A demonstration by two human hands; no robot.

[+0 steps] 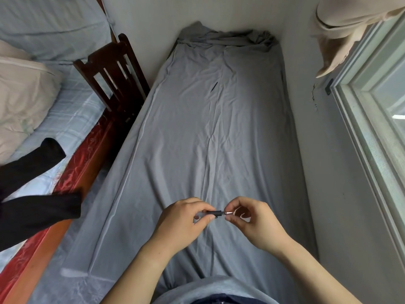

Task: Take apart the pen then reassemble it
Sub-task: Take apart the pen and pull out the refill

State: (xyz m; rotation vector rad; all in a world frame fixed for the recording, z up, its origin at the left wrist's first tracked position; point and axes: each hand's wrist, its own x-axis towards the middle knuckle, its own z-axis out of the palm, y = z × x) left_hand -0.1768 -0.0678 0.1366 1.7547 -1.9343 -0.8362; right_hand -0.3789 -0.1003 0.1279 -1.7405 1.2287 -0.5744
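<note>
1. Pen [215, 213] was held level between your two hands, low in the view and just above the grey sheet [219, 128] that covered the long narrow surface in front of you.
2. Your left hand [184, 218] had its grip pinched on the pen's clear barrel end — thumb and forefinger closed around it, the other fingers curled underneath.
3. Your right hand [252, 218] had its grip closed on the small metal tip [228, 212] at the pen's other end, thumb and forefinger meeting on it; whether the tip was seated on the barrel or already loose could not be told.
4. The dark rubber section of the pen showed in the gap between your two hands, and it touched nothing but your fingers.
5. A thin dark piece [214, 86] lay alone on the sheet, well apart from your hands and farther up the surface; it was too small to tell what it was.
6. To your left stood a dark wooden chair [114, 71], and beyond it a bed with a pale pillow [24, 99] and black cloth [37, 187] draped over its edge.
7. To your right ran a window frame [372, 128] — beige fabric [341, 29] hung above it.
</note>
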